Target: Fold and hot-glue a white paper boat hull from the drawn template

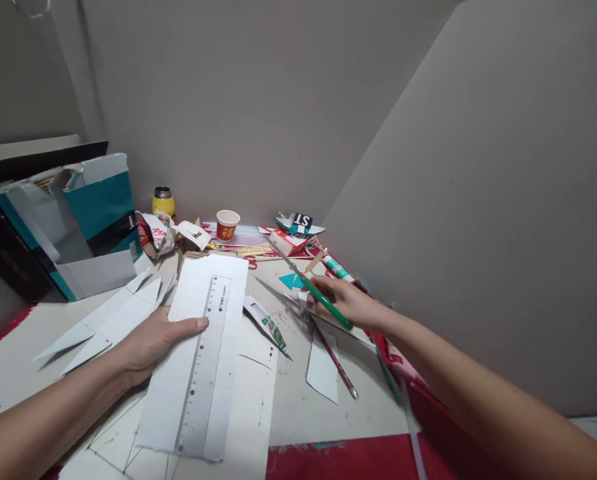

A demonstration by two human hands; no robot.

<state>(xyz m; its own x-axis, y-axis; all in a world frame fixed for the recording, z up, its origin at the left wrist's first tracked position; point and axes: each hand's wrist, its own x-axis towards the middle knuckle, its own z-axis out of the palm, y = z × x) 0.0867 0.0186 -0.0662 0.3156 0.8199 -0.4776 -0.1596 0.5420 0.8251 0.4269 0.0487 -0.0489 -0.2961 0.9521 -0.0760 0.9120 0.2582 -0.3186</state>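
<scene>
My left hand (pixel 165 340) grips a white card strip (pixel 188 293), with a clear plastic ruler (pixel 203 373) lying lengthwise on it. The thumb presses on the ruler's edge, and the other fingers are hidden behind the card. On the right, my right hand (pixel 341 303) is closed around the green handle of a pair of scissors (pixel 328 303). Their grey metal points up and left, away from the card. Below that hand, a dark red pencil (pixel 341 370) lies across a small white card piece (pixel 321 367). Between the hands rests a white-and-green tube (pixel 268 327).
Cut white card pieces (pixel 113 313) lie left of my left hand. Behind them stands a teal-and-white box (pixel 98 220). A yellow bottle (pixel 163 201), a red paper cup (pixel 227 227), wooden sticks (pixel 253 250) and scraps line the wall. Red cloth (pixel 348 457) shows at the front.
</scene>
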